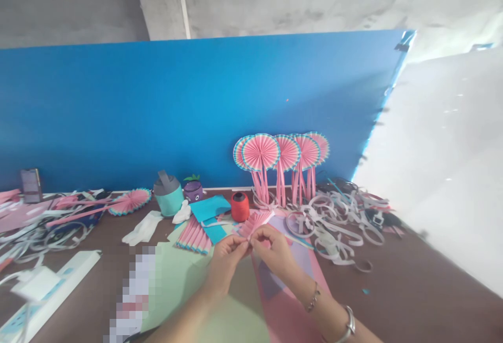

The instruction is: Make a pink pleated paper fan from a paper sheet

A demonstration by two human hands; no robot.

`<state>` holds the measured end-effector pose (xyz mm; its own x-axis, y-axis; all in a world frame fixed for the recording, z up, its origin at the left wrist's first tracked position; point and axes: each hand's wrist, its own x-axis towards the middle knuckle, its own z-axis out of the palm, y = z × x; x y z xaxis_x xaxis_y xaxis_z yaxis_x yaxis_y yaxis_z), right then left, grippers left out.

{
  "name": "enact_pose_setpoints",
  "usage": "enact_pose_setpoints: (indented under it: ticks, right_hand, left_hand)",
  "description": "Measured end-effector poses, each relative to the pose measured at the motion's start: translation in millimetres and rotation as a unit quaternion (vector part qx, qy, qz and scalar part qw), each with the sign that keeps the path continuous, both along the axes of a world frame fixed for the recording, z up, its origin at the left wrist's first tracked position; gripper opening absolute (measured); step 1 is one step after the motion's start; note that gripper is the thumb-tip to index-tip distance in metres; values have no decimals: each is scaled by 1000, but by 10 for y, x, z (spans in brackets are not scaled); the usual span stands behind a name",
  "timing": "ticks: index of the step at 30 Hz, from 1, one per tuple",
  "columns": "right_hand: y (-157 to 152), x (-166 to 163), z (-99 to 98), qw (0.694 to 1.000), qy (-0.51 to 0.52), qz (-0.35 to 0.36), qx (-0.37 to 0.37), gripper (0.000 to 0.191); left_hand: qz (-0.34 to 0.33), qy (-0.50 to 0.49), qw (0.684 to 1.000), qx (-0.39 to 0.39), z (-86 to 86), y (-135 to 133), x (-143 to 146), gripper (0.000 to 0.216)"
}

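A pink pleated paper fan [256,221] spreads upward just beyond my fingertips, its narrow end between both hands. My left hand [228,260] pinches that end with thumb and forefinger. Pressed close beside it, my right hand [275,251] is also closed in a pinch on the fan; the exact gripping spot is hidden by the fingers. Under my hands lie light green paper [184,290] and pink paper [285,311]. A folded pink pleated strip [193,237] with blue edges rests left of my left hand. Behind it are blue paper sheets [210,209] and a red thread spool [240,207].
Several round pink paper fans [261,153] stand against the blue partition [188,107]. Tangled white strips [338,228] lie at right. Toward the left are a teal cup [168,197], a purple pot [193,191], another fan [130,201], a power strip [70,285] and a phone [31,186].
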<state>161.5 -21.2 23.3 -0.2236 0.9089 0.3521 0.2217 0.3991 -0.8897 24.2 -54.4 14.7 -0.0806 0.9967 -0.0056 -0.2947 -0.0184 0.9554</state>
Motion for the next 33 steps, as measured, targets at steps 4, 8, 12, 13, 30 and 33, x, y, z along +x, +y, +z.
enact_pose_setpoints:
  ticks: [4, 8, 12, 13, 30, 33]
  right_hand:
    - [4, 7, 24, 1000, 3, 15, -13, 13]
    - [4, 4, 19, 1000, 6, 11, -20, 15]
    - [0, 11, 27, 999, -4, 16, -32, 16]
    - [-1, 13, 33, 999, -7, 18, -35, 15]
    - [8, 36, 85, 997, 2, 46, -57, 10]
    - [14, 37, 80, 997, 4, 45, -58, 13]
  left_hand:
    - [1, 4, 1000, 2, -24, 14, -13, 24]
    - [10, 22, 1000, 9, -28, 17, -15, 22]
    - [14, 60, 998, 25, -55, 25, -22, 21]
    - [16, 71, 997, 32, -66, 28, -24, 21]
    - [27, 99, 994, 39, -117, 58, -54, 20]
    - [28, 104, 993, 43, -125, 65, -58, 22]
